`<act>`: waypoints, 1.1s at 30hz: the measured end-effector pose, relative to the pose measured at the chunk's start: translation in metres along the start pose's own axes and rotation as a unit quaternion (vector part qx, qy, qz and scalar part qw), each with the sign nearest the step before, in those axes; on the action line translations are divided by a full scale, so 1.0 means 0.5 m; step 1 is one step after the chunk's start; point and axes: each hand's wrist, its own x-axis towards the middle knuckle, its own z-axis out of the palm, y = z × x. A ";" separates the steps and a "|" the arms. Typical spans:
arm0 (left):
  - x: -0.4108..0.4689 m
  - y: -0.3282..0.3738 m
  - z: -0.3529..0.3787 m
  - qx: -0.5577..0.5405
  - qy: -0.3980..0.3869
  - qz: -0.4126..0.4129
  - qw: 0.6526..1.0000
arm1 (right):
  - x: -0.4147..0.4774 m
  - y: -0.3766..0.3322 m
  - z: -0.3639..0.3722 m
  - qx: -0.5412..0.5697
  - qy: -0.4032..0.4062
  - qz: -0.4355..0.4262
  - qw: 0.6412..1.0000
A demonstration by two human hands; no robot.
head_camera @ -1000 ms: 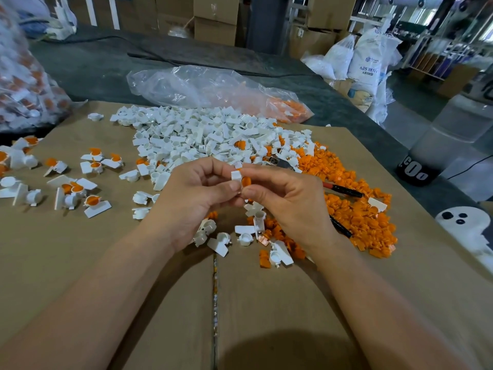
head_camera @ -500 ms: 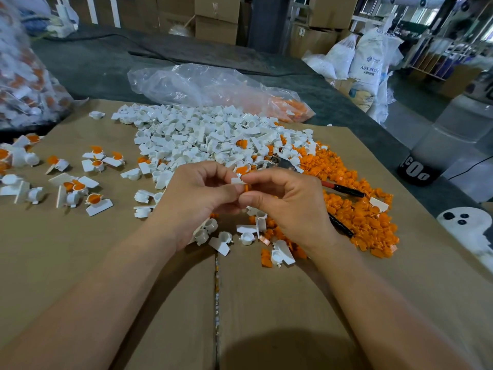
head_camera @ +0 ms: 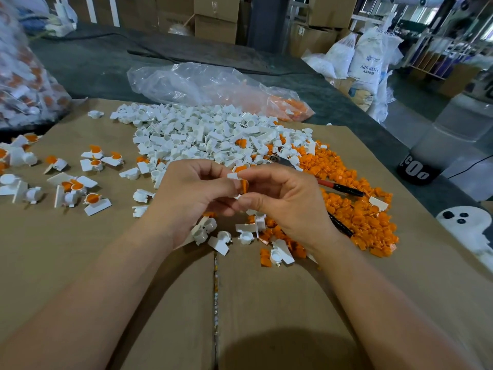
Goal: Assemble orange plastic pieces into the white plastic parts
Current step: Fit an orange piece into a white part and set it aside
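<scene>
Left hand (head_camera: 192, 194) pinches a white plastic part (head_camera: 232, 176) between thumb and curled fingers. My right hand (head_camera: 289, 206) pinches an orange piece (head_camera: 244, 186) against it, above the cardboard-covered bench (head_camera: 80, 249). I see the white pile (head_camera: 202, 134) behind, the orange pile (head_camera: 354, 209) to the right, and assembled pieces (head_camera: 77, 186) to the left.

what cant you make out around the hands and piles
Head view only:
Whether the orange piece is seated in the white part: the left hand and right hand cover the joint.
Tool with red-black handles: head half under the white pile.
Bag of parts, left: cut off by the edge.
</scene>
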 end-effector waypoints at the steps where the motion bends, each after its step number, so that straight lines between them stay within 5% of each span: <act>1: 0.001 0.001 -0.001 -0.010 0.000 -0.012 1.000 | 0.001 0.001 -0.001 -0.008 -0.003 -0.004 1.000; 13: 0.005 0.005 -0.004 -0.026 0.012 -0.078 0.997 | 0.003 0.010 -0.004 -0.037 -0.009 0.019 0.999; 33: 0.005 0.003 -0.003 -0.031 -0.004 -0.065 0.997 | 0.003 0.009 -0.003 -0.039 0.022 -0.006 0.999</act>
